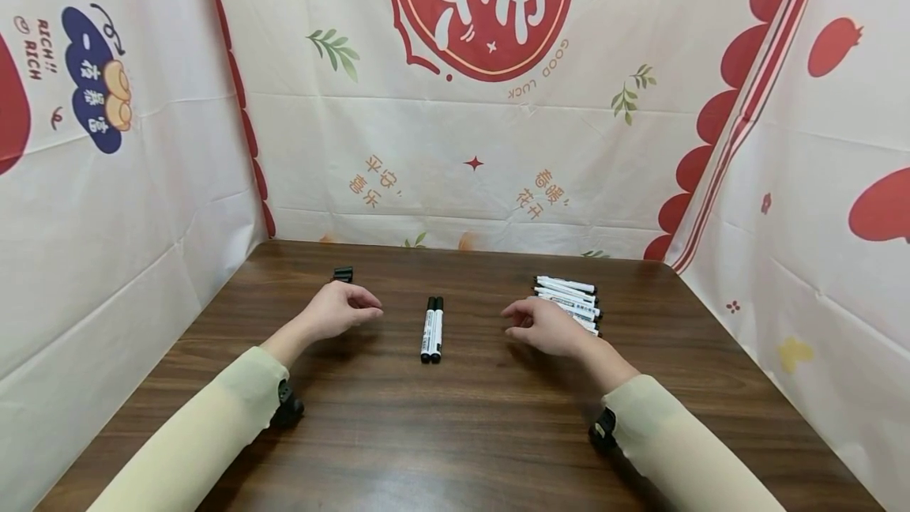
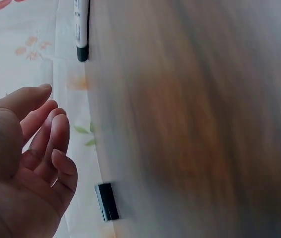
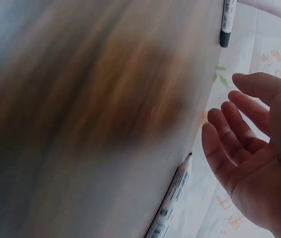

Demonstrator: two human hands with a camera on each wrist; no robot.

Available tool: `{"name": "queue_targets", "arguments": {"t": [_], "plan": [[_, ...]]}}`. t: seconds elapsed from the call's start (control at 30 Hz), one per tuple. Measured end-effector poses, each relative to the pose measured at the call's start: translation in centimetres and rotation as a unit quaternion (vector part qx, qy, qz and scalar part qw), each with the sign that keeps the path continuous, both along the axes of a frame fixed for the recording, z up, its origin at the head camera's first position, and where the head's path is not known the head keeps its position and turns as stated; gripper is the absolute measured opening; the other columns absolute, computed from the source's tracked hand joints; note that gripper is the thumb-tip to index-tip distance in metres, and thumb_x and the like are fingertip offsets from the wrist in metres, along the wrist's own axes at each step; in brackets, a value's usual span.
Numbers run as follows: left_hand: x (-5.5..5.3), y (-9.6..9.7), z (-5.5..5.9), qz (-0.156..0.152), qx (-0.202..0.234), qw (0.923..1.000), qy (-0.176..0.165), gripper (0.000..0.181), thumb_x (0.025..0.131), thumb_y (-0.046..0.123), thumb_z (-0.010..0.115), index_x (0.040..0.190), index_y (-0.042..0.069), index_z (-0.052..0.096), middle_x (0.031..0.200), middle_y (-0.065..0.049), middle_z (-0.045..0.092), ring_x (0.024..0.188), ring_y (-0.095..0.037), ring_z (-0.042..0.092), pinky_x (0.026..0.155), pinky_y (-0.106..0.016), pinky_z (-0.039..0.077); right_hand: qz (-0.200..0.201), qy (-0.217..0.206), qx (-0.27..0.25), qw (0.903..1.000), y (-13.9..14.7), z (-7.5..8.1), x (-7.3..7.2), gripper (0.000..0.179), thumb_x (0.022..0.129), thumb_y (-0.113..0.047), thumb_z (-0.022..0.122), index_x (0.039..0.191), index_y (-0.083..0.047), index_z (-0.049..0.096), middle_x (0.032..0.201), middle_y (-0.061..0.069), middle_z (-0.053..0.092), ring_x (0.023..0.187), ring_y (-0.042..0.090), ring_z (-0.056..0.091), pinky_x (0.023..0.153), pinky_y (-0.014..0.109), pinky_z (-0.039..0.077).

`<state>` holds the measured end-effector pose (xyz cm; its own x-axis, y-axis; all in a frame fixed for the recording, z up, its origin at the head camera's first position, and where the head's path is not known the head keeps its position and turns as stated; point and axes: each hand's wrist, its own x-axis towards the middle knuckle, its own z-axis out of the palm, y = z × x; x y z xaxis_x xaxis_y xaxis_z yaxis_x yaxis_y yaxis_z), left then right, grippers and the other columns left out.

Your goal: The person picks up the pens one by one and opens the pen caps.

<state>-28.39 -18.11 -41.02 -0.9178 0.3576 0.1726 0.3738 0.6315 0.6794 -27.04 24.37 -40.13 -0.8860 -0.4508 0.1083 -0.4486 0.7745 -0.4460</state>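
Two black-and-white markers (image 1: 431, 330) lie side by side in the middle of the table, capped end away from me. To their left my left hand (image 1: 337, 310) hovers with loosely bent fingers and nothing in them; the left wrist view shows that hand (image 2: 36, 148) empty too. A black marker cap (image 2: 106, 202) lies near it, and in the head view black caps (image 1: 344, 272) sit just beyond the hand. On the right, my right hand (image 1: 543, 326) is held loosely curled and empty, partly covering a row of white markers (image 1: 569, 287). The right wrist view shows its fingers (image 3: 225, 134) relaxed.
The brown wooden table (image 1: 398, 433) runs back to a printed cloth (image 1: 455, 125) hung behind it. More printed cloth hangs along the left side (image 1: 128, 259) and the right side (image 1: 803, 220). Dark wrist devices (image 1: 287, 405) sit at both sleeve cuffs.
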Motion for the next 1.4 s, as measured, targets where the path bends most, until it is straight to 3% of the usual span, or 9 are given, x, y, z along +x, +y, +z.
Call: {"name": "queue_targets", "arguments": {"t": [0.37,0.53,1.2,1.4], "plan": [[0.2,1.2,0.0,-0.059,-0.008,0.9977,-0.032,0.028,0.1,0.03,0.083,0.121,0.011,0.083,0.105,0.003,0.083,0.089,-0.013,0.068,0.081,-0.035,0.056,0.058,-0.056,-0.009,0.9967,-3.3,-0.1,-0.3,0.052,0.1,-0.021,0.08,0.148,-0.011,0.064,0.128,0.013,0.071,0.117,0.024,0.066,0.103,0.049,0.054],[0.0,1.4,-0.4,-0.083,-0.019,0.9957,-0.035,0.031,0.101,0.03,0.082,0.124,0.011,0.082,0.099,0.005,0.082,0.085,-0.013,0.067,0.079,-0.036,0.055,0.081,-0.075,-0.004,0.9939,-4.8,-0.1,-0.5,0.054,0.099,-0.023,0.082,0.149,-0.014,0.063,0.126,0.01,0.07,0.115,0.022,0.066,0.104,0.049,0.054],[0.4,1.7,-0.2,-0.086,-0.018,0.9955,-0.036,0.029,0.102,0.028,0.081,0.124,0.01,0.082,0.099,0.005,0.082,0.084,-0.011,0.07,0.081,-0.036,0.057,0.114,-0.116,0.016,0.9865,-8.1,-0.3,-1.3,0.058,0.097,-0.019,0.084,0.15,-0.031,0.064,0.12,0.007,0.058,0.105,0.02,0.054,0.095,0.037,0.046],[0.4,1.8,-0.1,-0.084,-0.015,0.9955,-0.041,0.028,0.102,0.027,0.08,0.123,0.009,0.083,0.097,0.003,0.083,0.081,-0.011,0.069,0.077,-0.033,0.056,0.119,-0.117,0.033,0.9855,-8.3,-0.2,-1.2,0.056,0.096,-0.02,0.084,0.148,-0.033,0.066,0.125,0.005,0.058,0.111,0.019,0.054,0.098,0.038,0.047]]}}
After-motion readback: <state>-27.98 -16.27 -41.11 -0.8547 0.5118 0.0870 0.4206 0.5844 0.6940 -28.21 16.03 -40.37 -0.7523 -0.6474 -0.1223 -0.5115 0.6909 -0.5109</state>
